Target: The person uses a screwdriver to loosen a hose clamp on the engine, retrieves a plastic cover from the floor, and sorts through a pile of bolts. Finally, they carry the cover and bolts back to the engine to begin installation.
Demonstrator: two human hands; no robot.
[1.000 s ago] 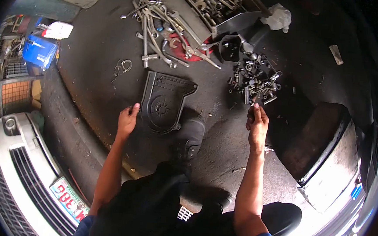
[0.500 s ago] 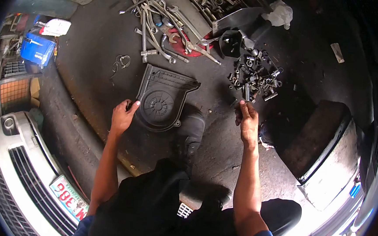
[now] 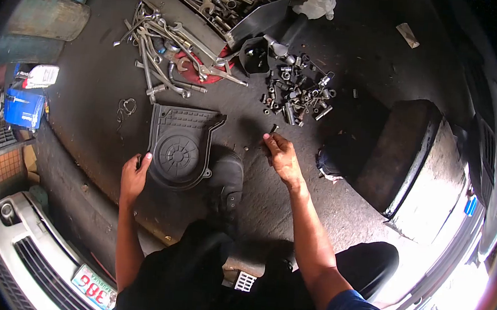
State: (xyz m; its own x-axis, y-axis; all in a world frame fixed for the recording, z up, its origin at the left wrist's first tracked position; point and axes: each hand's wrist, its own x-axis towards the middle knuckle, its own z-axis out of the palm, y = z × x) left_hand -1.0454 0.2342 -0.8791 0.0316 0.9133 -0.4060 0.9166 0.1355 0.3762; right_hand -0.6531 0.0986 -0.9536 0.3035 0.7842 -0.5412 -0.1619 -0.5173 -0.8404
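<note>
A black plastic cover (image 3: 177, 156) with a round ribbed face lies in front of me, beside my boot. My left hand (image 3: 134, 177) is at its left edge, thumb on top and the other fingers mostly hidden; it appears to grip that edge. Between the thumb and fingers of my right hand (image 3: 283, 159) is a small bolt (image 3: 275, 128), its end pointing up and away from me. Just beyond this hand, a pile of loose sockets, nuts and bolts (image 3: 299, 95) is spread on the floor.
Several wrenches (image 3: 175, 49) lie on a red cloth (image 3: 195, 70) by a metal toolbox (image 3: 183, 19). A dark cut-open container (image 3: 255, 56) stands by the pile. At the right is a large block (image 3: 401, 154); at the lower left, a car bumper (image 3: 34, 255).
My right hand has moved left, away from the loose hardware, and the bolt in its fingers now shows clearly. The left hand stays at the cover's edge. The camera view has shifted.
</note>
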